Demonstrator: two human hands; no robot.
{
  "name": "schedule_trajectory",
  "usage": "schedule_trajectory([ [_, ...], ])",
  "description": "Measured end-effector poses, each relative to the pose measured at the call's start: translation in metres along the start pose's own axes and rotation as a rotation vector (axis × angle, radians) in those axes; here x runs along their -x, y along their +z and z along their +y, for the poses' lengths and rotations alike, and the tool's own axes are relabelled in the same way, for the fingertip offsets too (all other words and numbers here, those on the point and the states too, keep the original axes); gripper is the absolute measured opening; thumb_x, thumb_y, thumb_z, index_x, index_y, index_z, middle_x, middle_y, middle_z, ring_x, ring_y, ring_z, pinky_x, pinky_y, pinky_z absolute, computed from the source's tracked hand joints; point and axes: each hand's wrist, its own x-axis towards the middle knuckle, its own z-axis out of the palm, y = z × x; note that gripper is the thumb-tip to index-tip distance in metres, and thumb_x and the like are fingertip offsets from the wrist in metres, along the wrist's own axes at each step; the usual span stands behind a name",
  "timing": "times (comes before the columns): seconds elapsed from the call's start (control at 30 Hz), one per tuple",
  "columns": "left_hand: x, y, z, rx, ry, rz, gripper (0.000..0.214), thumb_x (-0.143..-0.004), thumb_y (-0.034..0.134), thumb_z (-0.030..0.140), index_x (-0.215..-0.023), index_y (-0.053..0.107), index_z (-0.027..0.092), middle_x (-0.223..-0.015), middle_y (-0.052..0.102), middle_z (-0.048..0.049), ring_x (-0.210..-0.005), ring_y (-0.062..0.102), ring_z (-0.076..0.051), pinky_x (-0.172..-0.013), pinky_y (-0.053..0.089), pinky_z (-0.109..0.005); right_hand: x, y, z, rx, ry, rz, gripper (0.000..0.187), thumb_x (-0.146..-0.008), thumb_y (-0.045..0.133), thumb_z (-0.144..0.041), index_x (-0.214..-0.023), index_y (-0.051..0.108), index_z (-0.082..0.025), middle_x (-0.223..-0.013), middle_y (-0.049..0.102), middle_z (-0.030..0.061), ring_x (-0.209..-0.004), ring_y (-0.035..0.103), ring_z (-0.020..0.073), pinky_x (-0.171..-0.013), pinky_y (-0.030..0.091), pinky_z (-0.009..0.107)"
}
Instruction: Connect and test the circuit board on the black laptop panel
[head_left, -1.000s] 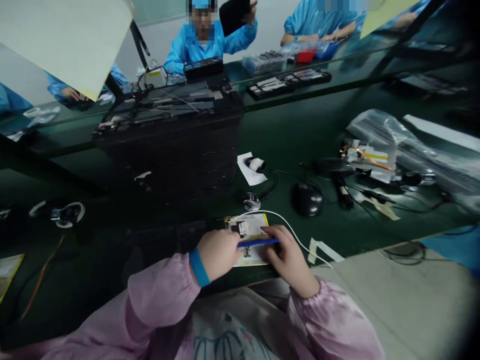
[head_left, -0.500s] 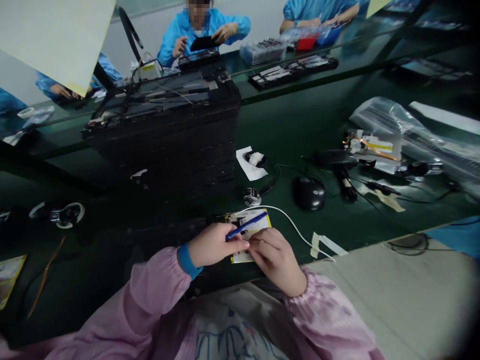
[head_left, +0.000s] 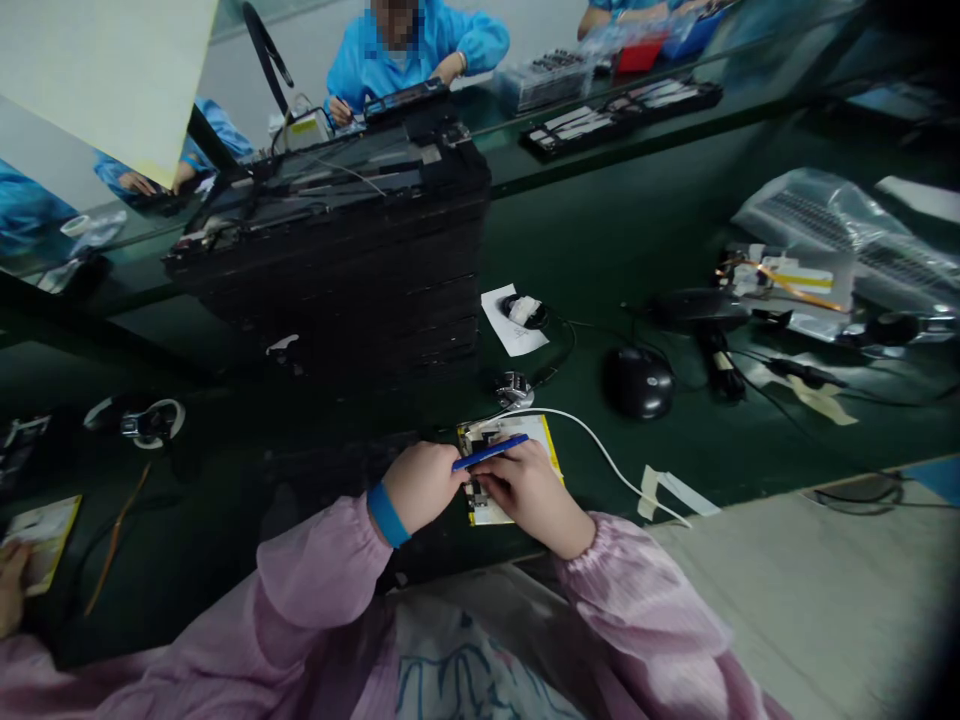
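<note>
Flat yellow-edged module (head_left: 525,428) (white cable (head_left: 592,446) attached) lies under the right hand (head_left: 534,492).

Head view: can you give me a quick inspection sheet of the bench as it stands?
Surface: dark green bench mat.
Job's things: yellow-edged card with small parts on it; blue pen-like stick above it.
Hands: left hand, blue wristband, fingertips near the stick's tip; right hand over the card, stick across its fingers. Which hand grips it: cannot tell.
Clutter: black mouse, stack of black trays, plastic bag.
Cables: white cable passing the card, running towards tape strips; black leads.
Surroundings: blue-gowned co-worker across the bench; another hand at the left edge.
</note>
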Motion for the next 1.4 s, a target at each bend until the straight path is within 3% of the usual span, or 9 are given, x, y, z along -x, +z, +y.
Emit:
schedule_trajectory([
  [0.37, 0.002, 0.015, 0.007, -0.202, -0.021, 0.023, 0.021, -0.087, 0.048, 0.027, -0.085, 0.065, 0.014, -0.082, 0.069, -0.0124, -0.077, 0.066, -0.026, -0.066, 0.049, -0.033, -0.003, 0.0, 0.003, -0.017, 0.033, -0.046, 0.011, -0.079, 0.056, -0.016, -0.084, 0.065, -0.018, -0.093, 0.061, 0.0082, -0.087, 0.051, 0.0242, -0.075, 0.041, 0.037],
  [0.8, 0.005, 0.02, 0.011, -0.199, -0.054, 0.053, 0.018, -0.085, 0.05, 0.023, -0.084, 0.065, 0.014, -0.081, 0.069, -0.0128, -0.077, 0.067, -0.027, -0.065, 0.049, -0.035, -0.005, 0.004, 0.0, -0.061, 0.106, -0.041, 0.013, -0.071, 0.066, -0.017, -0.084, 0.066, -0.019, -0.091, 0.06, 0.0074, -0.087, 0.05, 0.0252, -0.078, 0.039, 0.038],
  [1.0, 0.007, 0.023, 0.01, -0.184, -0.035, 0.101, 0.018, -0.084, 0.049, 0.021, -0.082, 0.066, 0.014, -0.079, 0.069, -0.0116, -0.074, 0.066, -0.026, -0.063, 0.048, -0.034, -0.005, 0.008, -0.002, -0.043, 0.114, -0.018, 0.008, -0.075, 0.063, -0.017, -0.082, 0.065, -0.018, -0.09, 0.06, 0.0079, -0.085, 0.049, 0.0252, -0.075, 0.037, 0.038],
  [1.17, 0.016, 0.018, 0.009, -0.056, -0.035, 0.144, 0.017, -0.083, 0.052, 0.027, -0.078, 0.064, 0.016, -0.079, 0.069, -0.0099, -0.073, 0.066, -0.024, -0.062, 0.046, -0.031, -0.003, 0.009, -0.01, 0.009, 0.133, -0.031, 0.008, -0.074, 0.061, -0.014, -0.08, 0.064, -0.018, -0.089, 0.059, 0.0076, -0.085, 0.048, 0.0253, -0.074, 0.034, 0.038],
  [1.3, 0.039, -0.002, -0.013, 0.184, -0.092, 0.287, 0.017, -0.081, 0.055, 0.032, -0.087, 0.064, 0.019, -0.08, 0.069, -0.0047, -0.073, 0.065, -0.019, -0.066, 0.045, -0.027, -0.002, 0.007, -0.016, 0.019, 0.144, -0.074, 0.011, -0.077, 0.057, -0.011, -0.079, 0.062, -0.02, -0.088, 0.058, 0.0051, -0.086, 0.047, 0.0241, -0.076, 0.032, 0.038],
  [1.4, 0.063, -0.02, -0.054, 0.227, -0.259, 0.457, 0.028, -0.081, 0.053, 0.043, -0.093, 0.063, 0.02, -0.076, 0.068, -0.0033, -0.068, 0.063, -0.019, -0.065, 0.046, -0.027, 0.0, 0.006, -0.016, -0.003, 0.141, -0.071, 0.009, -0.079, 0.056, -0.013, -0.079, 0.061, -0.021, -0.084, 0.056, 0.0043, -0.085, 0.048, 0.0234, -0.075, 0.034, 0.037],
])
